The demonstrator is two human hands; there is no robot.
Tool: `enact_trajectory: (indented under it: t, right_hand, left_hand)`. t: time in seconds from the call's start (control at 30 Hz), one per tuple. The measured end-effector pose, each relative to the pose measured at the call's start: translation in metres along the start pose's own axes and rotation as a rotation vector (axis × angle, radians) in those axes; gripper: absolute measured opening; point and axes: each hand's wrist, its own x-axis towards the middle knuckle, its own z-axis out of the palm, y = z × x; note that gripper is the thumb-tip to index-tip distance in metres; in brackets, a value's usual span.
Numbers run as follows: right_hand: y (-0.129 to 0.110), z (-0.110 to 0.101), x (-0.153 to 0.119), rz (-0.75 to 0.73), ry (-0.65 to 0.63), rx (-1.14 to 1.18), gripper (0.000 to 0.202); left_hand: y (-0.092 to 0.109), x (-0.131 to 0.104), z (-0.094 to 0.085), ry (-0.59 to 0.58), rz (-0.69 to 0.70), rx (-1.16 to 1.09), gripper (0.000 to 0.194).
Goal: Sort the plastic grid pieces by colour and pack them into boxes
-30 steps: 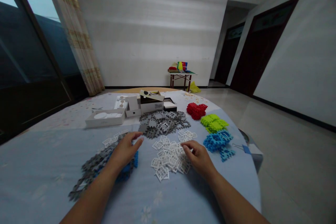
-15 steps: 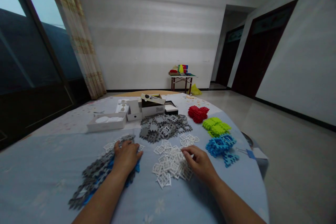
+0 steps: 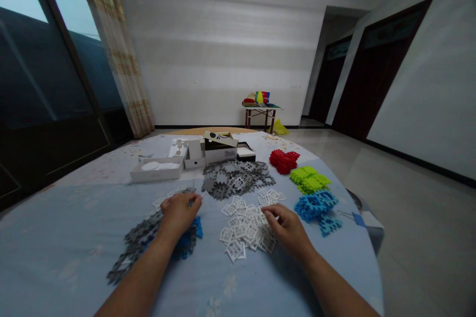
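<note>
White squares (image 3: pixel 243 228) are being handled, the left hand (image 3: pixel 178 212) apparently pinching one, the right hand (image 3: pixel 288 228) curling narrowly, contents unclear; moving next calls for steady fingertips.

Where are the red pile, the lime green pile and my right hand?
red pile (image 3: pixel 283 161), head view, middle of the heap
lime green pile (image 3: pixel 309 180), head view, middle of the heap
right hand (image 3: pixel 288 228), head view, back of the hand

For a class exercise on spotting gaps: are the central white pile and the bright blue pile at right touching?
Apart. The head view shows tablecloth between the white pile and the blue pile.
</note>
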Motion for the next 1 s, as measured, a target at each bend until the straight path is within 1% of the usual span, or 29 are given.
enact_trajectory:
  t: [0.1,0.17,0.23,0.3,0.33,0.37,0.4,0.47,0.57,0.6,0.63,0.67,0.77,0.87,0.93,1.0]
  right_hand:
    - [0.001,0.0,0.0,0.003,-0.003,-0.002,0.025]
    - [0.001,-0.001,0.0,0.002,-0.009,0.001,0.025]
    - [0.002,-0.002,0.0,-0.001,-0.01,0.001,0.026]
    - [0.003,-0.003,0.0,-0.001,-0.009,-0.005,0.028]
    - [0.004,-0.003,-0.001,-0.001,-0.008,-0.009,0.029]
    - [0.005,-0.003,-0.001,0.0,-0.01,-0.013,0.029]
    - [0.005,-0.003,-0.001,0.0,-0.012,-0.017,0.03]
    - [0.006,-0.003,-0.002,-0.003,-0.016,-0.019,0.03]
    - [0.005,-0.002,-0.003,-0.008,-0.03,-0.014,0.029]
    - [0.004,-0.002,-0.004,-0.008,-0.035,-0.014,0.029]
    - [0.003,-0.001,-0.004,-0.009,-0.038,-0.015,0.029]
    - [0.003,-0.001,-0.004,-0.01,-0.04,-0.016,0.029]
    - [0.002,-0.001,-0.004,-0.017,-0.037,-0.022,0.029]
    - [0.002,-0.001,-0.004,-0.012,-0.036,-0.028,0.028]
    - [0.002,-0.001,-0.004,-0.009,-0.038,-0.031,0.029]
    - [0.002,-0.001,-0.004,-0.006,-0.039,-0.031,0.029]
  left_hand:
    - [0.009,-0.001,-0.007,-0.081,-0.037,-0.265,0.036]
    - [0.02,-0.007,-0.008,-0.143,0.001,-0.443,0.038]
    - [0.035,-0.015,-0.008,-0.234,0.062,-0.588,0.036]
    - [0.046,-0.021,-0.011,-0.322,0.101,-0.676,0.034]
    - [0.048,-0.022,-0.013,-0.338,0.098,-0.691,0.036]
    - [0.047,-0.021,-0.016,-0.326,0.08,-0.687,0.039]
    - [0.042,-0.018,-0.02,-0.282,0.051,-0.669,0.041]
    - [0.023,-0.009,-0.029,-0.136,-0.01,-0.587,0.043]
    - [-0.022,0.004,-0.046,0.104,-0.089,-0.353,0.044]
    - [-0.036,0.007,-0.051,0.131,-0.121,-0.278,0.043]
    - [-0.05,0.009,-0.055,0.129,-0.145,-0.226,0.043]
    - [-0.061,0.011,-0.059,0.101,-0.156,-0.186,0.042]
    - [-0.081,0.011,-0.063,-0.062,-0.15,-0.066,0.039]
    - [-0.089,0.01,-0.055,-0.199,-0.12,0.034,0.034]
    - [-0.091,0.009,-0.048,-0.234,-0.125,0.069,0.029]
    - [-0.09,0.007,-0.042,-0.238,-0.154,0.104,0.025]
